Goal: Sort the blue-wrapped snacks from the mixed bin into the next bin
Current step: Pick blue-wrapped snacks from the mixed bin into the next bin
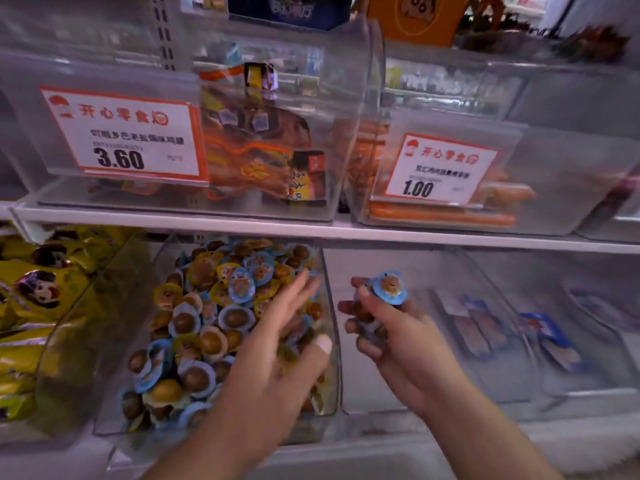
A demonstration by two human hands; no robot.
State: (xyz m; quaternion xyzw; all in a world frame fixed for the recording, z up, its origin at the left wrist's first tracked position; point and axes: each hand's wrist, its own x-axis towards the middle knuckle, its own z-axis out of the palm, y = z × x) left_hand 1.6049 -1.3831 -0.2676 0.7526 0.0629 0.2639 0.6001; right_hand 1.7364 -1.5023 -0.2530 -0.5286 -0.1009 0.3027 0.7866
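Observation:
A clear mixed bin (330, 341) on the lower shelf holds a heap of round snacks (194, 323) wrapped in blue and in yellow. My left hand (277, 348) reaches over its right part with straight fingers, blurred, holding nothing that I can see. My right hand (391, 327) hovers over the neighbouring clear bin (349, 407) and grips several blue-wrapped snacks (389, 287), one sticking up above my fingers. The floor of that neighbouring bin looks bare where it shows.
Yellow snack bags (31, 306) fill the bin at far left. Further right lie flat blue-and-white packets (485, 327) in another clear bin. The upper shelf (311, 230) carries bins with price tags 3.60 (121, 133) and 1.00 (436, 168).

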